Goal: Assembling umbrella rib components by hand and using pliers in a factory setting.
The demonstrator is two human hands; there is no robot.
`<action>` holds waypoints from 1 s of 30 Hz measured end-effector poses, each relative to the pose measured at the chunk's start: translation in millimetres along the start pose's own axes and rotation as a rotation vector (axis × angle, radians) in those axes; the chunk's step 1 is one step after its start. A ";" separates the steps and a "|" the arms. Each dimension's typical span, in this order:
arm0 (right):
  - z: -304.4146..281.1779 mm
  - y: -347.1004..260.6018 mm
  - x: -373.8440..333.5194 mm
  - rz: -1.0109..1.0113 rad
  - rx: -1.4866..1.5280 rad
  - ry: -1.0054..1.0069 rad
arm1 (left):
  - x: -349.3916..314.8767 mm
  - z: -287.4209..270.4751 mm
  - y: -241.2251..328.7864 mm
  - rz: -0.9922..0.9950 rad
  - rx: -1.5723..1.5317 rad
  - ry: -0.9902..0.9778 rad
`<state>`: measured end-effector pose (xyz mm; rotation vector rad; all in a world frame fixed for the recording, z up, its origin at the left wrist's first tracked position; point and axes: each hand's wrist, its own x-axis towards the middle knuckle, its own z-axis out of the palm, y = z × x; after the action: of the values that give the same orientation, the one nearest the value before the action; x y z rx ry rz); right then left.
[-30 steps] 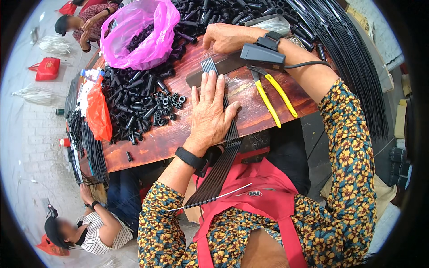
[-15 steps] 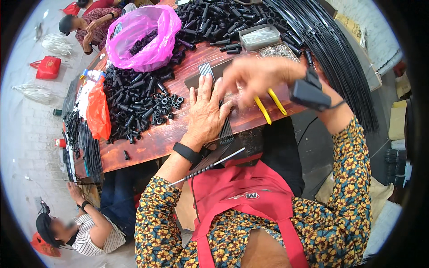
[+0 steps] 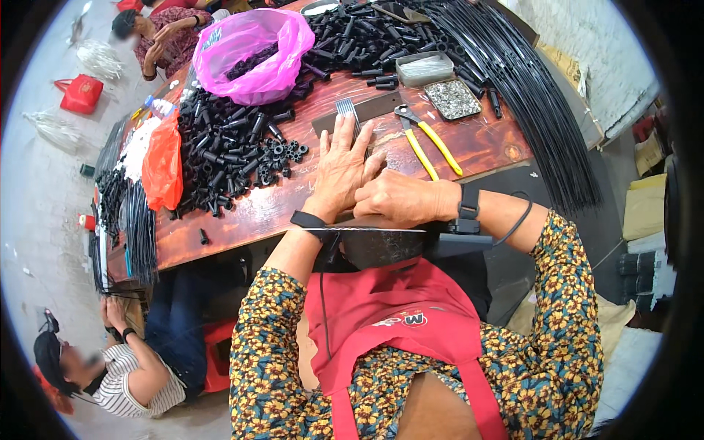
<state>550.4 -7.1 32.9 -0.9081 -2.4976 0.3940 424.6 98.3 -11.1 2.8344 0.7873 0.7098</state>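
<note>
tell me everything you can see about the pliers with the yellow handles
The pliers lie flat on the reddish wooden table, just right of the left hand and beyond the right hand. They have two long yellow handles, slightly spread, pointing toward the person, and a dark metal head pointing away, near a small tray of metal bits. Neither hand touches them.

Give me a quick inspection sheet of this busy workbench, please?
Surface: reddish wooden table, worn.
Job's things: flat bundle of thin rods under the left hand; right hand beside it, touching.
Clutter: black tube pieces, pink bag, orange bag, yellow-handled pliers, tray of small metal parts.
Grippers: none; bare hands.
Cables: black lead at right wrist; long black rods.
Surroundings: other people sitting on the floor.
</note>
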 end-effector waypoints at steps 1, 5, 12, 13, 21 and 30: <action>1.5 -0.8 -2.4 -0.011 0.006 0.050 | -0.4 -0.6 0.5 0.004 0.024 0.005; 7.0 -6.1 -11.3 0.013 -0.018 0.124 | -2.8 -0.2 -0.2 -0.004 0.063 0.016; 20.3 -15.1 -16.0 -0.069 -0.254 0.177 | -4.5 6.1 -1.4 -0.020 -0.011 0.061; 21.6 -14.6 -16.8 -0.057 -0.259 0.179 | -4.5 7.7 -1.7 -0.013 -0.010 0.062; 24.4 -10.0 -10.9 -0.072 -0.337 0.125 | -3.3 16.1 -8.1 -0.016 -0.033 0.124; 10.6 5.5 -10.9 0.029 -0.083 0.092 | -3.4 17.9 -4.1 -0.020 -0.161 0.165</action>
<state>555.4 -11.4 18.2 -0.9732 -2.4350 0.2536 428.5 100.3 -29.3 2.6468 0.7424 0.9680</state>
